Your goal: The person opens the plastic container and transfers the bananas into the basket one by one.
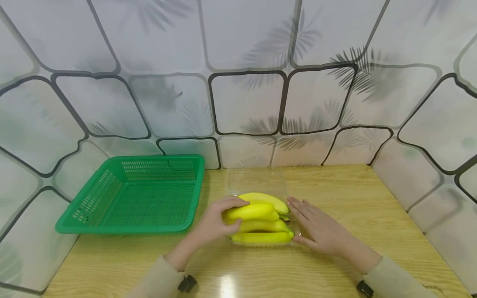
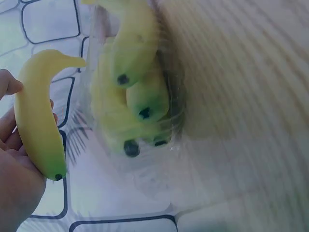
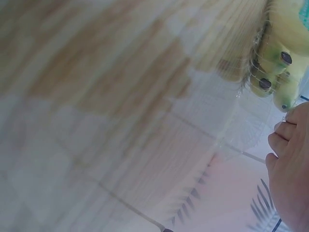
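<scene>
Your left hand (image 1: pixel 218 218) is curled round a smooth, curved yellow banana with a greenish end (image 1: pixel 249 212): thumb on the near side, fingers on the far side. Your right hand (image 1: pixel 322 229) holds nothing, fingers nearly straight, thumb spread, at the right end of a clear, thin-walled plastic container (image 2: pixel 176 92). You may be touching its rim; can't confirm.

The held banana sits over the left part of a stack of glossy yellow bananas (image 1: pixel 262 237) in that container. Its clear flat lid (image 1: pixel 257 181) looks laid back behind them.

Handling, my read: banana is light and firm, likely a fake given the even gloss. Smooth skin may slip, so grip round the mid-body, not the narrow ends. Container looks light and flexy; steady it by the end wall, don't squeeze.

Further out: green perforated plastic basket (image 1: pixel 123 229) on your left, pale wood-grain table (image 1: pixel 335 186) underneath, white stone-pattern backdrop (image 1: pixel 246 103) behind.

Hard to see: lower bananas overlap, so no sure count. Container edges nearly vanish against the table. Can't tell if your banana touches those below. The right wrist view is hazy, its stack cut off at the edge.
</scene>
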`<action>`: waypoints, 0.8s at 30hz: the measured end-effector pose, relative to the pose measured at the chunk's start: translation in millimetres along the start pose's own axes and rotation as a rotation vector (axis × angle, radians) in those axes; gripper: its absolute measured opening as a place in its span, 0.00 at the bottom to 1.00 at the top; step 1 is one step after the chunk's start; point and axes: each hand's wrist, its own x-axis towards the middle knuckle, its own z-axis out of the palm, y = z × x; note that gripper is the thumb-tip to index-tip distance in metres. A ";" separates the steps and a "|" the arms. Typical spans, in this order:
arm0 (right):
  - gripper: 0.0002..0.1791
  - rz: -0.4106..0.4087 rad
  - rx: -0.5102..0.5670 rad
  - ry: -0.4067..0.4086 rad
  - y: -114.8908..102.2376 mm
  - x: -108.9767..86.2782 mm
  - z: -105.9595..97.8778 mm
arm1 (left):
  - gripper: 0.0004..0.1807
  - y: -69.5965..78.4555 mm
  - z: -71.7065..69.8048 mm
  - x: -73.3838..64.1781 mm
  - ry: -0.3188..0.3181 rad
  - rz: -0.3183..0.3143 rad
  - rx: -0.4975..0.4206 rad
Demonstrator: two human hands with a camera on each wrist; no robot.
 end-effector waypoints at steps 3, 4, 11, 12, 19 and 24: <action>0.47 0.003 0.006 -0.001 -0.5 0.2 -0.3 | 0.23 -1.5 -7.7 -0.7 0.023 -0.005 0.025; 0.47 0.004 0.005 0.000 -0.7 0.2 -0.4 | 0.23 -2.5 -10.1 -1.2 0.031 -0.008 0.039; 0.47 0.007 -0.005 0.002 -1.0 -0.1 -1.5 | 0.24 -5.5 -26.4 -3.2 0.108 -0.004 0.112; 0.47 0.007 -0.004 0.000 -1.0 -0.2 -1.6 | 0.24 -5.5 -28.7 -3.6 0.120 -0.002 0.120; 0.47 -0.002 0.003 0.000 -1.0 -0.6 -1.6 | 0.25 -7.0 -46.0 -8.7 0.177 -0.008 0.158; 0.47 -0.009 0.006 0.009 -0.3 0.0 -1.1 | 0.25 -9.4 -58.0 -14.0 0.213 -0.019 0.176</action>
